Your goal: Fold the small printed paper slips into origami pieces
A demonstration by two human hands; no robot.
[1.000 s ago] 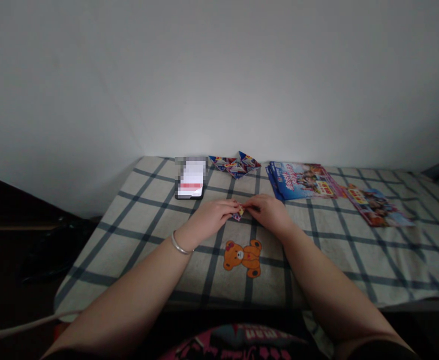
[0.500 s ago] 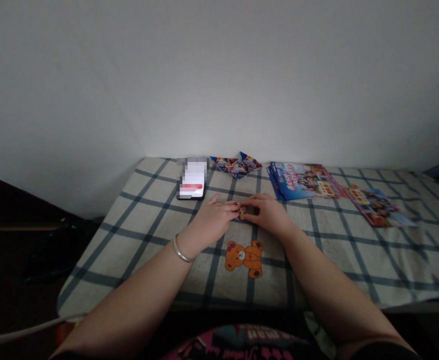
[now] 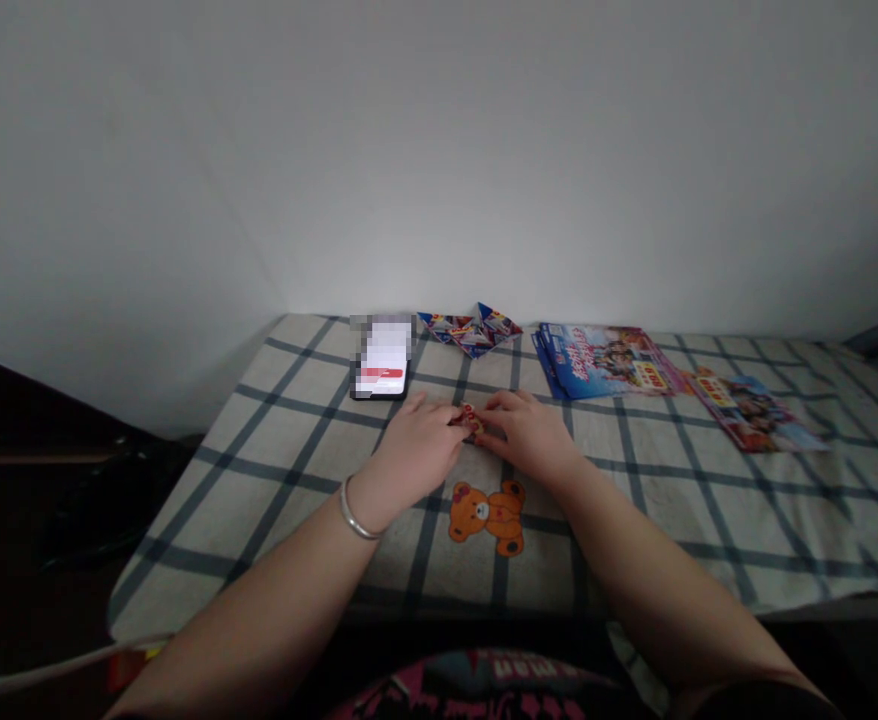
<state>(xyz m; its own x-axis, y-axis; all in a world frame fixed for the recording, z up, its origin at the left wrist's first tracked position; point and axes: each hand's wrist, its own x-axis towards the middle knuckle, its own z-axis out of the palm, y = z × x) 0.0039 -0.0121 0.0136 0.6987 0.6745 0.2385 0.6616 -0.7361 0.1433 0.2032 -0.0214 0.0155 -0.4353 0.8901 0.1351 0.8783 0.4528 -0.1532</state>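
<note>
Over the middle of the table, my left hand and my right hand meet at the fingertips. Between them is a small piece of folded paper, printed in red and yellow, most of it covered by fingers. Both hands are closed on it, the left from one side and the right from the other. A silver bangle circles my left wrist. Behind the hands lies a folded paper shape with pointed corners, printed in blue, red and white.
A phone with a lit screen lies at the back left. To the right are a stack of colourful flyers and another flyer. The checked tablecloth carries a bear print. A wall rises behind the table.
My left hand has shifted slightly left and the right hand has followed, its fingers now closer together. The paper between them has moved a little left.
</note>
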